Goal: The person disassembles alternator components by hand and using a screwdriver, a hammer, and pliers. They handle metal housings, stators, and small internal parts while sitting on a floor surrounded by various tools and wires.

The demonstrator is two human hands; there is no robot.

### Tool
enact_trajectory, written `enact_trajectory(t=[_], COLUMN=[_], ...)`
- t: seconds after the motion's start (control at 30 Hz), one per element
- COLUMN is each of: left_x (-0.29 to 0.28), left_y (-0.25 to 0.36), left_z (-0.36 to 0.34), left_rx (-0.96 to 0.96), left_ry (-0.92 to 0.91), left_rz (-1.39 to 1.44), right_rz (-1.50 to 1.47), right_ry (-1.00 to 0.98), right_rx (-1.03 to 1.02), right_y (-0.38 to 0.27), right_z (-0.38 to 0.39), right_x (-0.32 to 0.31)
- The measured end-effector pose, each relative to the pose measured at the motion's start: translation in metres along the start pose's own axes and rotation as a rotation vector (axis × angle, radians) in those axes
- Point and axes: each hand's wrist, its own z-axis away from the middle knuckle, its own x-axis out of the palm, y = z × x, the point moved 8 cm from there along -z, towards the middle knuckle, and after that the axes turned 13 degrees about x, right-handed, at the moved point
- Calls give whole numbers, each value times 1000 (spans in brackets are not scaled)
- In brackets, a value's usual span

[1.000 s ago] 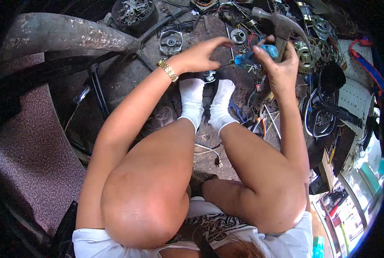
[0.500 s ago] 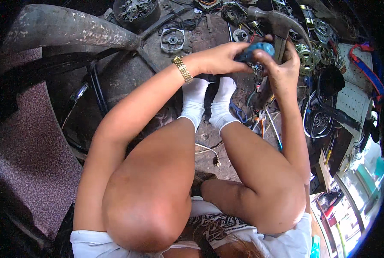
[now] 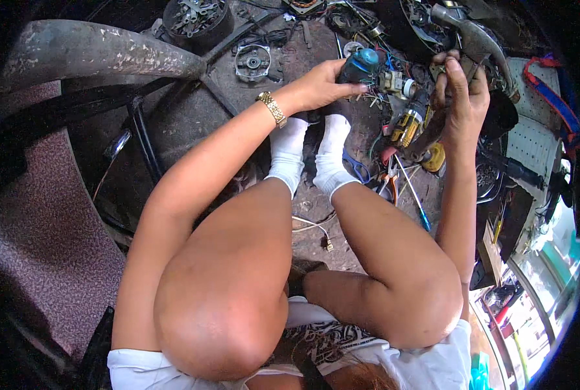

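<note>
My left hand (image 3: 321, 86) is closed around a dark cylindrical part with a blue end (image 3: 363, 62), perhaps a tool housing; its underside is hidden by my fingers. In my right hand (image 3: 464, 97) I hold a claw hammer (image 3: 477, 44) by its handle, with the metal head up beyond my fingers. The handle's lower end slants down left of my wrist. Between the two hands, apart from both, lie a yellow-and-black power tool (image 3: 407, 127) and a small pale metal-and-white part (image 3: 394, 84).
A round metal cover (image 3: 253, 63) lies on the floor, below a bucket (image 3: 220, 29) of metal pieces. Orange-handled pliers (image 3: 390, 185), a screwdriver (image 3: 423, 214), blue handles (image 3: 356, 168) and a cord (image 3: 316, 224) lie near my feet. A thick pipe (image 3: 108, 49) stands at left.
My hands have moved apart. My right hand has carried the hammer to the right; my left hand has drawn back slightly left with the blue-ended part.
</note>
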Motion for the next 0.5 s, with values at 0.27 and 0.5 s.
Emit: enact_trajectory(t=[0.27, 0.5], left_x=[-2, -7], left_y=[3, -2], left_z=[0, -1], left_rx=[68, 78], left_ry=[39, 51], left_rz=[61, 73], right_rz=[37, 90], right_ry=[12, -36], right_rx=[18, 7], right_y=[5, 2], right_z=[1, 3], right_x=[3, 4])
